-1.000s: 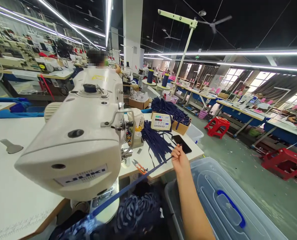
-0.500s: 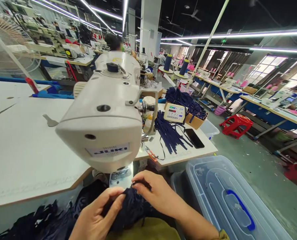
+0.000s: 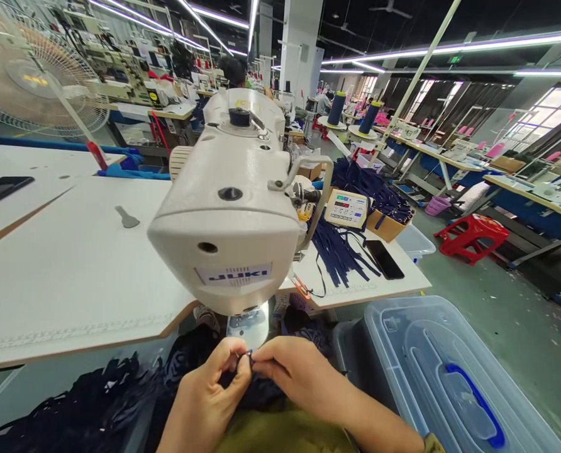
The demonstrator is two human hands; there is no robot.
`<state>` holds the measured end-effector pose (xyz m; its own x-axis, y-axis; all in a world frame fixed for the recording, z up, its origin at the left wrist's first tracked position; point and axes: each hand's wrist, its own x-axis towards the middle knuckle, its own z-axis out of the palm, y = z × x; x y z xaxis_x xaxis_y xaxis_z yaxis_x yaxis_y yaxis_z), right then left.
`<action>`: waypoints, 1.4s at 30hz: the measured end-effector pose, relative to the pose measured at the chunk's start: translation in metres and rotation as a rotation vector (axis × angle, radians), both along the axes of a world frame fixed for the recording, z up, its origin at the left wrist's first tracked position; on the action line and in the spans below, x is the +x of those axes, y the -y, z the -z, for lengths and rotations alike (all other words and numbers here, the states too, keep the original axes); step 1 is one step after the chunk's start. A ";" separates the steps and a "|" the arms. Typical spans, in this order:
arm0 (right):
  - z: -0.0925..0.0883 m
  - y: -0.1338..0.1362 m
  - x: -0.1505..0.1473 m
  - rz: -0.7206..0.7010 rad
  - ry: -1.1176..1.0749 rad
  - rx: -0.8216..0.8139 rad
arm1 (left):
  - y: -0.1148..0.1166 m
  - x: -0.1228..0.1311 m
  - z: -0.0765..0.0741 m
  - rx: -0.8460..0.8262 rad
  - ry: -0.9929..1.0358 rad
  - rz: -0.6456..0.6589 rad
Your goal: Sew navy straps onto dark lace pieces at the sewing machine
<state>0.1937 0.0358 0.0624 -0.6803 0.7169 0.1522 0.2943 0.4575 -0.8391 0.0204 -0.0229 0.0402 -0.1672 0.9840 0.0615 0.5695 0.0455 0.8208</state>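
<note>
My left hand and my right hand meet just in front of the sewing machine's narrow bed. Thumb and fingertips of both are pinched together on a small piece of navy strip. A tiny shiny bit shows by the left fingertips, too small to name. More dark navy fabric lies behind and below the hands, partly covered by them. The white sewing machine head stands directly above and beyond.
Loose dark strips fill a bin at lower left. On the right is a lidded plastic box. The white table holds a grey flat tool, navy strips, a control panel, orange snips and a phone.
The view has swung a little to the left. My hands have drawn closer until the fingertips meet, and the dark fabric bunch that stood up between them is now lower and more hidden.
</note>
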 end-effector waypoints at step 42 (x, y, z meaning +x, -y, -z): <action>0.002 -0.003 0.016 0.121 -0.176 0.140 | 0.000 -0.002 -0.018 -0.022 0.306 0.060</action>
